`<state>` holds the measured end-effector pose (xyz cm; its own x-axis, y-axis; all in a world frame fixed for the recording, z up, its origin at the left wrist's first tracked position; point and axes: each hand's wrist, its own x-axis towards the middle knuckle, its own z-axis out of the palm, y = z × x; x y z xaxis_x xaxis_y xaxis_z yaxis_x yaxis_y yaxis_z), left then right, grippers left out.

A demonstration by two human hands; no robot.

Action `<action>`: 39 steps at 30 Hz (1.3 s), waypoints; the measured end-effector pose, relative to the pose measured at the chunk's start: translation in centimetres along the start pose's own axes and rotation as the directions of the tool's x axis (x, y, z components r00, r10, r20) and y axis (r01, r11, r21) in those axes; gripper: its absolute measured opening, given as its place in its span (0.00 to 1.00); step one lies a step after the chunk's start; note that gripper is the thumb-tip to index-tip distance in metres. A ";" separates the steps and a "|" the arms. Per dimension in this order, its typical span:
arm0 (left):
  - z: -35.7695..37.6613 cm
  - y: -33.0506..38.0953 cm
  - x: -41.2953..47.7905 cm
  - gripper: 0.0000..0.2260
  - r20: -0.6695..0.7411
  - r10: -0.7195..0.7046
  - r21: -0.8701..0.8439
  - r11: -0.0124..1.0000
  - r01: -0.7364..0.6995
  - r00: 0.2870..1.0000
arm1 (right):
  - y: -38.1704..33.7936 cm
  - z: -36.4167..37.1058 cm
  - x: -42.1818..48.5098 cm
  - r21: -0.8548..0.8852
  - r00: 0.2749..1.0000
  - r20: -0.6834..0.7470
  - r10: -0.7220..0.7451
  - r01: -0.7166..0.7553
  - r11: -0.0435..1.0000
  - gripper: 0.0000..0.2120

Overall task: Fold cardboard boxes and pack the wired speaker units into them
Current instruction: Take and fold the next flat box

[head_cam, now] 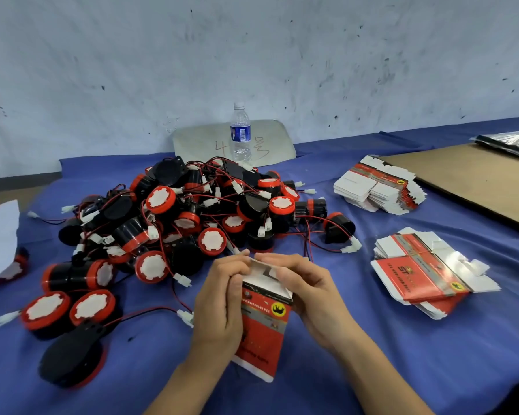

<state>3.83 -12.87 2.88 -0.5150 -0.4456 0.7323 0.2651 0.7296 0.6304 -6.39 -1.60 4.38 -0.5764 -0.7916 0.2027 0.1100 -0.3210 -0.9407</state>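
Red-and-white cardboard box (264,330) is held over the blue desk (387,360): your left hand (219,298) and right hand (309,292) each have a grip closed on its top flaps. Two flat-box stacks lie to the right: far stack (378,187), and near stack (423,271) reading "ST".

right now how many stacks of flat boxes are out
2: far stack by the cardboard sheet; near stack right of the right hand. Others may be out of frame.

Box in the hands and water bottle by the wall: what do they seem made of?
The box looks like thin printed cardboard, glossy red outside, matt white inside where the flaps fold. The water bottle seems clear plastic: see-through wall, white cap, blue label.
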 end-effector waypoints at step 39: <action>0.8 0.9 -0.1 0.46 0.222 -0.082 -0.008 0.996 0.086 0.972 | -0.3 -0.1 0.3 0.344 0.977 -0.069 0.204 -0.169 0.924 0.25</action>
<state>3.47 -11.71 3.13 -0.7033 -0.3778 0.6022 0.2258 0.6845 0.6932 -6.70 -1.73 4.65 -0.5963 -0.8026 -0.0127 0.4773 -0.3418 -0.8095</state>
